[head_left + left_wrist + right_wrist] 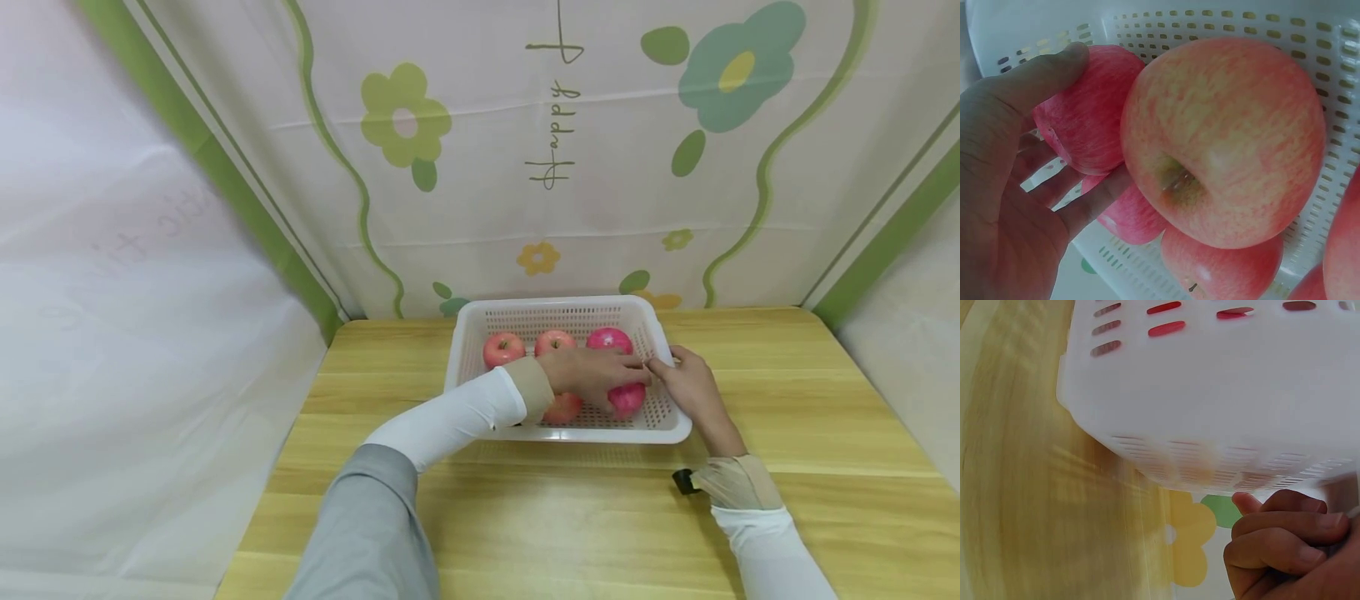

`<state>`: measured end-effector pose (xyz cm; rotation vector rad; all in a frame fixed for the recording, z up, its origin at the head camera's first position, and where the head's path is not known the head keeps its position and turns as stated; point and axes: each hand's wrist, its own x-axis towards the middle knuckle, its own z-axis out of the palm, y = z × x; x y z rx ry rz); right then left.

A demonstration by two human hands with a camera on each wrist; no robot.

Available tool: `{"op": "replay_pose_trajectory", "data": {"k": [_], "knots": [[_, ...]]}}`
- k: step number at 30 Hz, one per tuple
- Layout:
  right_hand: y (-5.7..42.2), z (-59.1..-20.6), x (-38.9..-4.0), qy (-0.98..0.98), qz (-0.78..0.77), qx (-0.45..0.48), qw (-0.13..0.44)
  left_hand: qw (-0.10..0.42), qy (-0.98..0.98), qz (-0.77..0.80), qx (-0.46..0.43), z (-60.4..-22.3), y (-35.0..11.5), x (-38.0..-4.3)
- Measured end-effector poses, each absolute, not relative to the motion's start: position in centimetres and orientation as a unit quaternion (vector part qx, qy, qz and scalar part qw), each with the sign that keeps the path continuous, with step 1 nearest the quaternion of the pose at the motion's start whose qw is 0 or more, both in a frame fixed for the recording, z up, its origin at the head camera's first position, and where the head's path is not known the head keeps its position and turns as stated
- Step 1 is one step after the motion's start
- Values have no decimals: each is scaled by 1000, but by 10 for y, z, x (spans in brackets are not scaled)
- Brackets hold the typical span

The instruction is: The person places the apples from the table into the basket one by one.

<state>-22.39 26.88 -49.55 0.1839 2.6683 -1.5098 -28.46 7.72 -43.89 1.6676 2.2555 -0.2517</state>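
A white perforated plastic basket (555,435) holds several apples. Inside it, at the right, my left hand (592,375) grips a deep pink apple (627,402); in the left wrist view, the thumb lies over this apple (1091,115) and the fingers reach around its lower side. Another deep pink apple (609,337) sits just behind the hand. Paler red apples (504,350) lie towards the left, one large (1222,137) in the left wrist view. My right hand (690,385) holds the basket's right rim, its fingers curled outside the wall (1222,394).
The basket stands on a wooden table (570,517), close to its back edge. Behind rises a white cloth (480,208) with printed flowers, and more cloth hangs at both sides. A small black object (684,482) is at the right wrist.
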Motion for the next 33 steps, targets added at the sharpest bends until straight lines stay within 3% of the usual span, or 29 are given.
{"op": "replay_pose_trajectory", "data": {"k": [33], "knots": [[269, -495, -223, 862, -502, 59, 38, 186, 796, -78, 571, -443, 80, -281]]}}
